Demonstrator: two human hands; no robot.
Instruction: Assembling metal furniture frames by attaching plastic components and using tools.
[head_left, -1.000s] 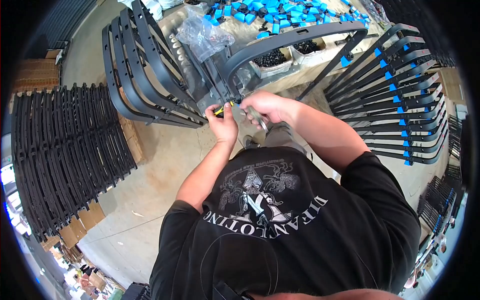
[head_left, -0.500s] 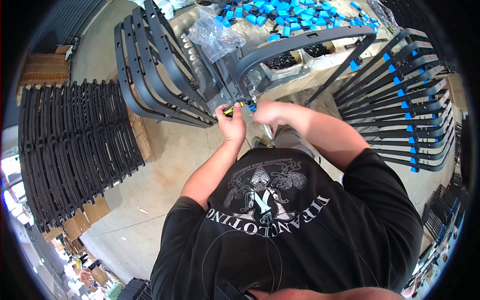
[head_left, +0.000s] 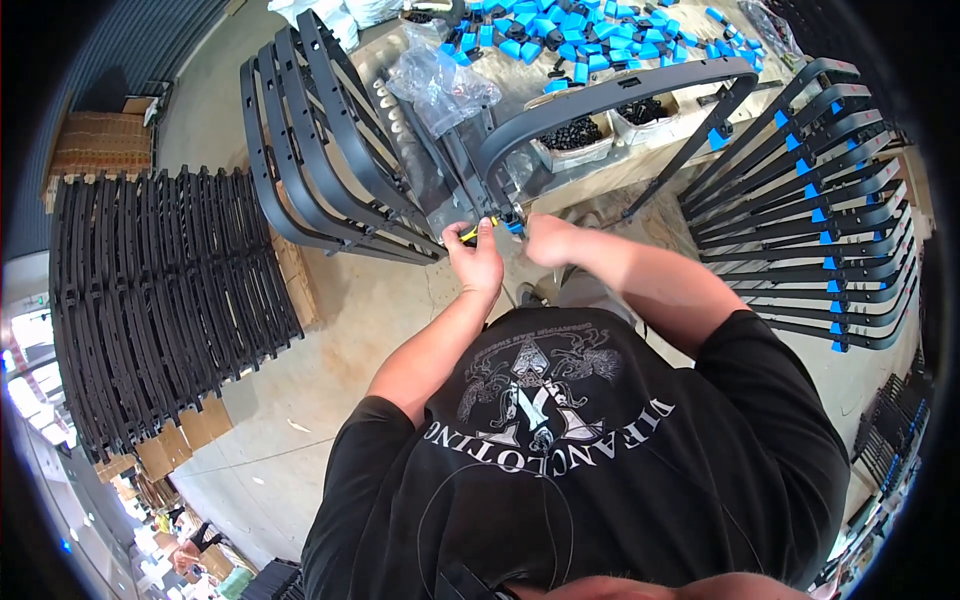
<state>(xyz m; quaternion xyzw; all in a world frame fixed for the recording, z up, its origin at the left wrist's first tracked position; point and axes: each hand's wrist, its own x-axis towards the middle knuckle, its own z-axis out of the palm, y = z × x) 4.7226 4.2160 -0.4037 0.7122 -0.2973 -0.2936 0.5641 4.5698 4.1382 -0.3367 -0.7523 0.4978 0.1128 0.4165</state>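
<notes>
Frame in work: curved black frame (head_left: 685,74), arch over the worktop (head_left: 600,168) near edge, far leg sloping down on the right, near end between the two hands.
Near end: small blue piece (head_left: 513,226) there, just off the worktop's near-left corner.
Left hand: left hand (head_left: 476,262) left of the blue piece; fingers closed on a yellow-and-black tool (head_left: 468,236).
Tool axis: slants up to the right, tip toward the blue piece; contact too small to tell.
Right hand: right hand (head_left: 551,240) just right of the blue piece; fingers curled in, contents hidden, cannot tell if holding.
Nearer hand: left by its tool tip; bare fingers roughly even either side.
Key relation: blue piece sits right of left fingers, left of right fingers, in the gap.
Worktop, left end: clear plastic bag (head_left: 440,80).
Worktop, near edge: two boxes of small black parts (head_left: 572,135).
Worktop, far edge: heap of blue parts (head_left: 610,35).
Flanks: black frames (head_left: 325,165) on the left; blue-tabbed frames (head_left: 860,225) on the right.
</notes>
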